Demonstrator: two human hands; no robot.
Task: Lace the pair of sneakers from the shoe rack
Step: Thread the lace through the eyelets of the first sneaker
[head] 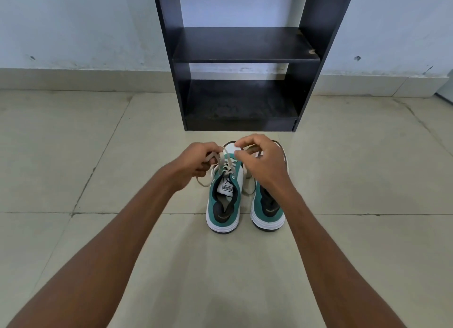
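2 green-and-white low-top sneakers side by side on the pale tiled floor (343, 266), heels toward the camera, just in front of the black wooden shoe rack (245, 45) with both shelves bare. Left green-and-white sneaker (221, 212) showing beige flat lace (226, 167) crossed through several eyelet rows above the white tongue label, looking laced most of the way up, with a loose loop trailing onto the floor at its left. Left hand (196, 163) pinched shut on 1 end of that beige lace, drawn out to the left; right hand (259, 161) curled above the toe area, fingertips closed on what seems the other end, though that grip is partly hidden behind the knuckles. Right green-and-white sneaker (268, 212) largely covered by the right wrist; lacing state impossible to read, only a strand of lace visible between the 2 shoes. Judged progress: roughly midway, with the shoes off the rack and the first shoe near its top eyelets. Left to do, by that reading: last eyelets and tightening on shoe 1, then likely shoe 2.
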